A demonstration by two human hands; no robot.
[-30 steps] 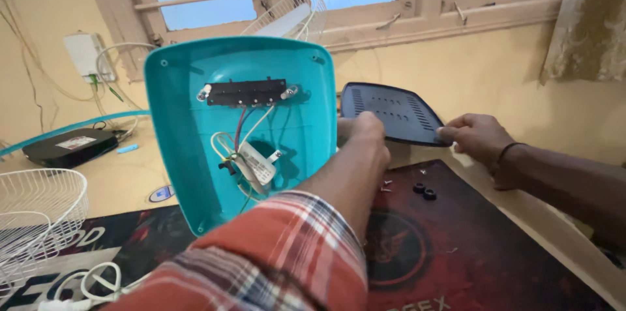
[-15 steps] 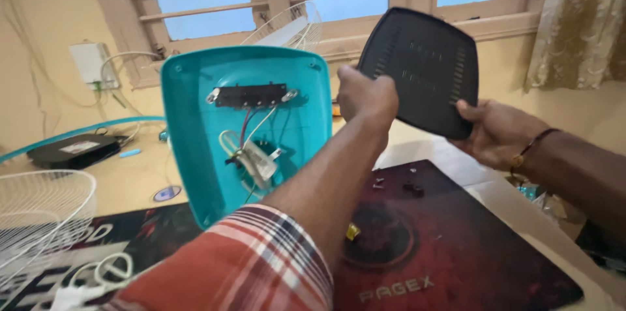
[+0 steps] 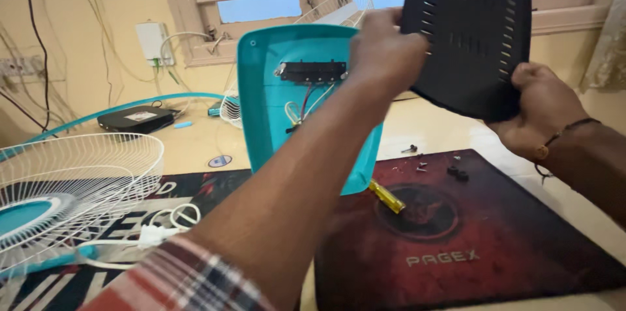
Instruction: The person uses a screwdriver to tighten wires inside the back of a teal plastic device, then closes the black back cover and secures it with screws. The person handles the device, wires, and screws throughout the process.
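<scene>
A teal fan base shell (image 3: 267, 122) stands upright on the table with its open inside facing me, showing a black switch strip (image 3: 313, 71) and loose wires (image 3: 300, 105). My left hand (image 3: 385, 50) grips the shell at its upper right corner. My right hand (image 3: 535, 109) holds a black slotted cover panel (image 3: 469, 30) by its lower right corner. The panel is raised in front of the window, its left edge close to my left hand.
A yellow-handled screwdriver (image 3: 387, 195) and small screws (image 3: 420, 166) lie on a red and black mat (image 3: 469, 233). A white wire fan grille (image 3: 78, 174) sits at left, with a white cable (image 3: 163, 229) beside it. A flat black box (image 3: 137, 118) rests near the wall.
My right hand has lifted the black panel from table height up to window level and brought it closer. The left hand stays on the teal shell.
</scene>
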